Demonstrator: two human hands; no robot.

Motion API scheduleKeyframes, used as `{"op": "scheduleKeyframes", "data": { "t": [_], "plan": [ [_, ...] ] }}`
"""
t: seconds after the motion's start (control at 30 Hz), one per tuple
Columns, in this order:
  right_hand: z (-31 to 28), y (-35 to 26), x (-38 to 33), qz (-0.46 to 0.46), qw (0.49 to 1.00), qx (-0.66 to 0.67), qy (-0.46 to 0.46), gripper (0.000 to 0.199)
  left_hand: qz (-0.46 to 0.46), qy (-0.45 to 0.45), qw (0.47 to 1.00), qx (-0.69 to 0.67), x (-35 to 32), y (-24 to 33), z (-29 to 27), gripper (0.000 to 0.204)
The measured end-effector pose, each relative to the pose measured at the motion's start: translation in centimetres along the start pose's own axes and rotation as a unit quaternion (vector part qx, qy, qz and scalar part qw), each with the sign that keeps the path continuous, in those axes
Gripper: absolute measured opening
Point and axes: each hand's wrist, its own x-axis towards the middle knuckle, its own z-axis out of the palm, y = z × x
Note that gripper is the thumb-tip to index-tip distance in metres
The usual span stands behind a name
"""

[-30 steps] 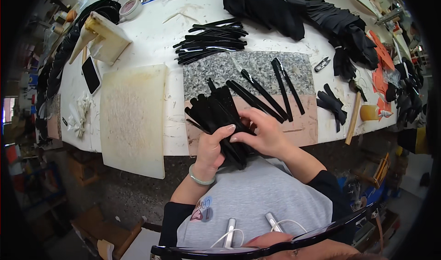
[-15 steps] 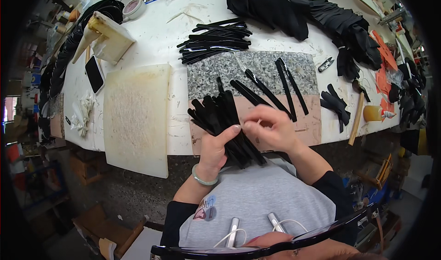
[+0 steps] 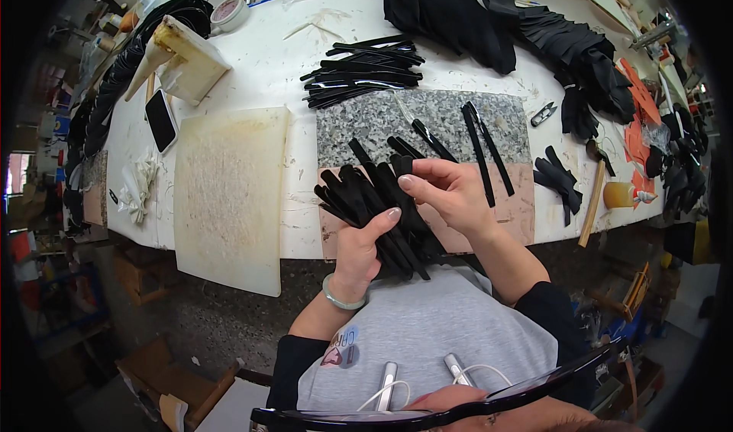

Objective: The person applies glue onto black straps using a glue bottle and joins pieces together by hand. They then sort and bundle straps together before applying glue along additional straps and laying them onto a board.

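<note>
A fanned bundle of black strips (image 3: 355, 191) is gripped in my left hand (image 3: 357, 252), the thumb pressed across it. Its lower ends reach down to the front of the grey shirt. My right hand (image 3: 458, 199) pinches the upper end of a black strip (image 3: 402, 165) at the bundle's right side, between thumb and fingers. Just beyond the hands, loose black strips (image 3: 479, 153) lie across the grey speckled slab (image 3: 343, 130) and the pinkish board (image 3: 519, 214). Farther back rests a stack of glossy black strips (image 3: 366, 69).
To the left are a thick whitish cutting board (image 3: 229, 195), a phone (image 3: 160, 121) and a glue-stained block (image 3: 187, 65). On the right lie thread snips (image 3: 544, 114), a hammer (image 3: 592, 203) and a yellowish jar (image 3: 618, 195). Black fabric (image 3: 450, 19) is heaped at the back.
My right hand has moved up a little and now holds a strip's end by the bundle's top right. The left hand keeps its hold on the bundle.
</note>
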Motion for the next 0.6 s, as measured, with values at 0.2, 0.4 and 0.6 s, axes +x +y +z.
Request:
{"op": "scheduleKeyframes", "data": {
  "t": [0.2,0.4,0.6],
  "plan": [
    [-0.4,-0.3,0.5,-0.071,0.99,-0.112,-0.042,0.014,0.014,0.014,1.0,-0.015,0.7,-0.4,0.0,0.033],
    [0.4,-0.6,-0.3,-0.052,0.998,0.024,-0.012,0.01,-0.025,-0.007,0.996,-0.089,0.9,-1.0,-0.7,0.031],
    [0.9,-1.5,-0.3,-0.184,0.957,-0.224,-0.013,0.014,-0.019,0.021,0.998,-0.059,0.9,-1.2,-0.3,0.031]
  ]
}}
